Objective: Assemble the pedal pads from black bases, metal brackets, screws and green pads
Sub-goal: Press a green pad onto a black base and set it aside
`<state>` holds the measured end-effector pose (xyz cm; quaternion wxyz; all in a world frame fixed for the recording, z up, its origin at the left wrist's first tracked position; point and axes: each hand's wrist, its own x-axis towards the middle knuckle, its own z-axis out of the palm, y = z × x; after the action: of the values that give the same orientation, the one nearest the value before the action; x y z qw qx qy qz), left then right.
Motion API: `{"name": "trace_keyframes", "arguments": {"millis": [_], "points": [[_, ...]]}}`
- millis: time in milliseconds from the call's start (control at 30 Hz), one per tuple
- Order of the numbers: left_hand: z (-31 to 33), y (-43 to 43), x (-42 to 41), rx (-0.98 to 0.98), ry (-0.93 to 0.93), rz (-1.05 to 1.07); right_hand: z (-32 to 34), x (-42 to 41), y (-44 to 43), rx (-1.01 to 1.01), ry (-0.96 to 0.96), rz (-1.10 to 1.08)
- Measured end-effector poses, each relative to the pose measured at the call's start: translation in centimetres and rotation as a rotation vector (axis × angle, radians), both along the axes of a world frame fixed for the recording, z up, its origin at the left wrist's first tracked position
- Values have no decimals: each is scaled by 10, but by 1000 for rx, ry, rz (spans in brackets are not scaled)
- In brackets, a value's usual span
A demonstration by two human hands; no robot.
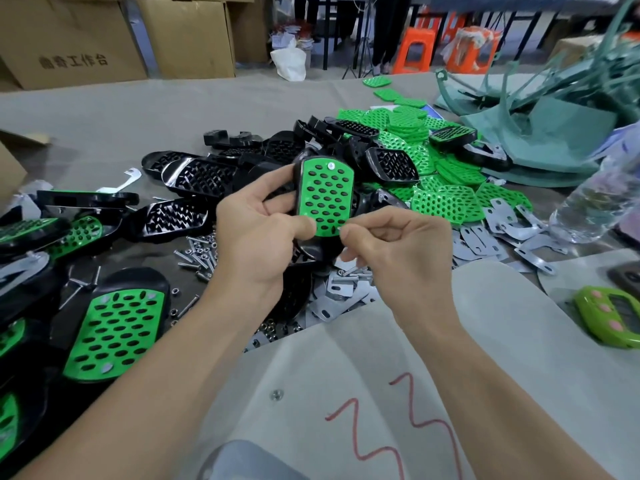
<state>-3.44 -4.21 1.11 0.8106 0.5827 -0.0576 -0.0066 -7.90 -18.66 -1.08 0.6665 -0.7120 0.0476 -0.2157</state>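
My left hand (258, 233) grips a pedal pad (325, 192), a black base with a green perforated pad on its face, held upright above the table. One screw head shows at the pad's top. My right hand (391, 247) pinches a small screw at the pad's lower edge, fingers curled. Loose screws (197, 252) and metal brackets (485, 237) lie on the table under and beside my hands. Black bases (204, 178) are heaped behind, and green pads (443, 199) are piled to the right.
Assembled pedal pads (114, 334) lie at the left. A green gadget (613, 320) sits at the right edge, near a clear plastic bottle (595, 206). Cardboard boxes (86, 39) stand at the back left, orange stools (415, 46) further back.
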Motion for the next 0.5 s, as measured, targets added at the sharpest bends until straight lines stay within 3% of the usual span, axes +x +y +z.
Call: {"name": "trace_keyframes", "arguments": {"millis": [100, 267, 367, 500], "points": [[0, 0, -1, -44, 71, -51, -3, 2, -5, 93, 23, -30], [0, 0, -1, -31, 59, -97, 0, 3, -7, 281, 151, 313], [-1, 1, -1, 1, 47, -151, 2, 1, -13, 293, 155, 329], [-3, 0, -1, 269, -85, -182, 3, 0, -23, 255, 155, 338]]}}
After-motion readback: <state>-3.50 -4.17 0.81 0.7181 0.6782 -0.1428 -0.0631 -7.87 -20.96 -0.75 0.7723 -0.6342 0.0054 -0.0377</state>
